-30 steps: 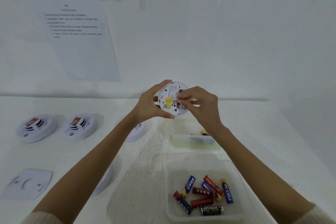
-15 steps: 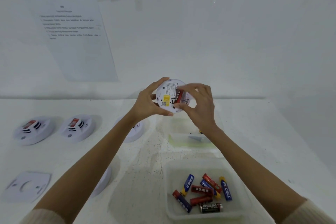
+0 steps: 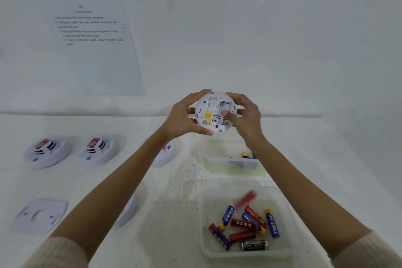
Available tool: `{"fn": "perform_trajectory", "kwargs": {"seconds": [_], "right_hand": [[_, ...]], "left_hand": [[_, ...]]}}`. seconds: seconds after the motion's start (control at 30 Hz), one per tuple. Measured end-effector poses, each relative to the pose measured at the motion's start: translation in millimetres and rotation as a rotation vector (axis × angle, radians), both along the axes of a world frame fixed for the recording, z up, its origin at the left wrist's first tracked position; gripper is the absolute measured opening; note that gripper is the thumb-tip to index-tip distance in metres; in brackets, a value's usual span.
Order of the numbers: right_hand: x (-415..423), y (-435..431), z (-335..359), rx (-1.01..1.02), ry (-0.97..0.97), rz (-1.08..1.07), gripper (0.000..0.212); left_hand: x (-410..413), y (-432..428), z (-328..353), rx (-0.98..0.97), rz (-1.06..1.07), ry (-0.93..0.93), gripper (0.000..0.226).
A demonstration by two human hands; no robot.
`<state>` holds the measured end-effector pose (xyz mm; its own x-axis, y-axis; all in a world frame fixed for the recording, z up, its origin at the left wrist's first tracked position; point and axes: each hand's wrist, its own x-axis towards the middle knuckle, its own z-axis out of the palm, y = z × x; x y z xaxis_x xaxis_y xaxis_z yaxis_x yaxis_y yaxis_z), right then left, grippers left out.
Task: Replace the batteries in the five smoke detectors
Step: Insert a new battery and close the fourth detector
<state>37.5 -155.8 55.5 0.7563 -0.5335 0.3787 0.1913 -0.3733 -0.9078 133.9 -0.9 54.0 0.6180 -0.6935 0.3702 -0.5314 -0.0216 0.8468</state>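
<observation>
I hold a round white smoke detector (image 3: 212, 113) in the air above the table, its back with a yellow label toward me. My left hand (image 3: 185, 113) grips its left rim between thumb and fingers. On the right rim my right hand (image 3: 245, 117) curls its fingers, with the thumb lying in the open battery bay, which looks empty. A blurred red battery (image 3: 245, 199) is in mid-fall over the near clear tray (image 3: 204, 213), where several loose batteries (image 3: 241, 224) lie.
Two smoke detectors (image 3: 46, 151) (image 3: 97, 149) sit face up at the left. A third detector (image 3: 167, 152) and a fourth (image 3: 128, 211) are partly hidden by my left forearm. A white mounting plate (image 3: 39, 215) lies near left. A second clear tray (image 3: 235, 167) stands behind the near one.
The red battery that my right hand was working out of the detector has left the bay and is dropping toward the near tray. My right hand has shifted to the detector's right rim.
</observation>
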Motion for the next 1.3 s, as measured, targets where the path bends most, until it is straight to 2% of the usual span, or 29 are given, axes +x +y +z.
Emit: {"fn": "perform_trajectory", "kwargs": {"seconds": [0.17, 0.27, 0.37, 0.43, 0.5, 0.6, 1.0, 1.3], "right_hand": [[9, 3, -3, -0.023, 0.051, -0.045, 0.047], [5, -2, -7, -0.087, 0.146, 0.001, 0.046], [-7, -9, 0, -0.153, 0.175, -0.048, 0.042], [-19, -11, 9, -0.159, 0.16, -0.051, 0.031], [-35, -9, 17, -0.105, 0.17, 0.032, 0.027], [-49, -3, 20, -0.185, 0.215, 0.111, 0.023], [-57, 7, 10, -0.304, 0.312, 0.119, 0.017], [-101, 30, 12, -0.321, 0.297, 0.124, 0.017]], "left_hand": [[1, -6, -11, -0.01, 0.027, 0.095, 0.098], [1, -4, -17, -0.003, 0.042, 0.121, 0.099], [3, -2, -17, 0.003, 0.032, 0.151, 0.097], [4, -1, -16, 0.016, 0.018, 0.152, 0.097], [4, -1, -16, 0.027, 0.008, 0.156, 0.097], [0, -3, -15, 0.037, -0.006, 0.142, 0.095], [-26, 10, -8, 0.071, -0.039, 0.131, 0.095], [-64, 36, -3, 0.089, -0.09, 0.156, 0.096]]}}
